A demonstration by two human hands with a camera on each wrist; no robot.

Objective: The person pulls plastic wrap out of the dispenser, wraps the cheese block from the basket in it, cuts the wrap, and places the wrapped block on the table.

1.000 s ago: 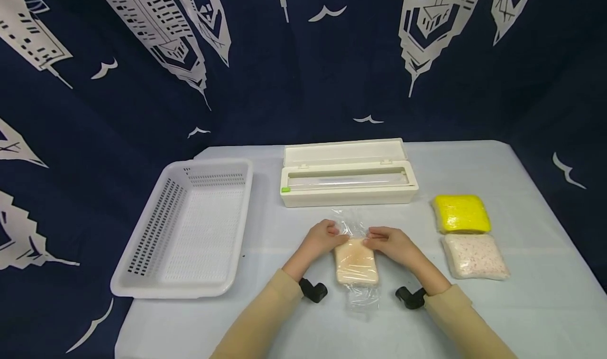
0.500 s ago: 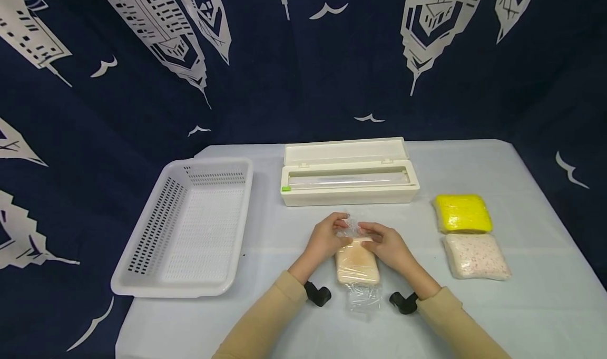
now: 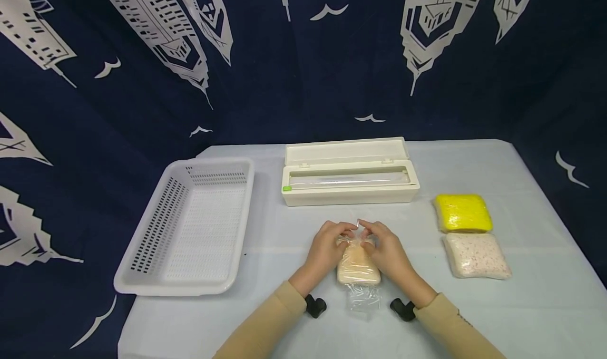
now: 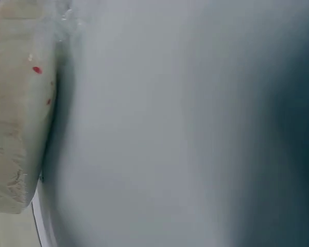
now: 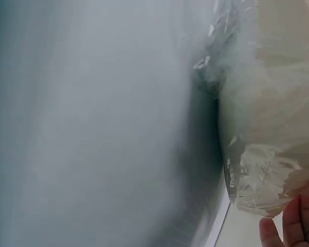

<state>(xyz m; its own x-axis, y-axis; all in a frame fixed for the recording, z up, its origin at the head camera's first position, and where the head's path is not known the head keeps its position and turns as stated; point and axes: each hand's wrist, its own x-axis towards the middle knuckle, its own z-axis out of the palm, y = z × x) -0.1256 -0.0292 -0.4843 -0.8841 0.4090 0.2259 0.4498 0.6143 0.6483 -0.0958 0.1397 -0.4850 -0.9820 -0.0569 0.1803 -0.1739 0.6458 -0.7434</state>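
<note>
A pale peach-coloured block (image 3: 358, 272) wrapped in clear cling film lies on the table in front of me. Its near film end (image 3: 364, 298) spreads loose on the tabletop. At the block's far end my left hand (image 3: 327, 247) and right hand (image 3: 389, 249) pinch the gathered cling film (image 3: 350, 239), fingertips almost meeting and thumbs close to the block. The left wrist view shows one side of the wrapped block (image 4: 13, 113) with a few red specks. In the right wrist view, fingertips (image 5: 296, 224) touch the wrapped block (image 5: 273, 118) at its lower corner.
Behind the hands stands a cream cling film dispenser (image 3: 351, 195), lid raised. A white perforated basket (image 3: 242, 222) is on the left. To the right lie a yellow wrapped block (image 3: 462, 213) and a speckled pinkish-white one (image 3: 476, 256). A dark patterned curtain (image 3: 303, 85) hangs behind the table.
My hands have come closer together at the block's far end, drawing the spread film there into a narrower bunch. The block has stayed in place.
</note>
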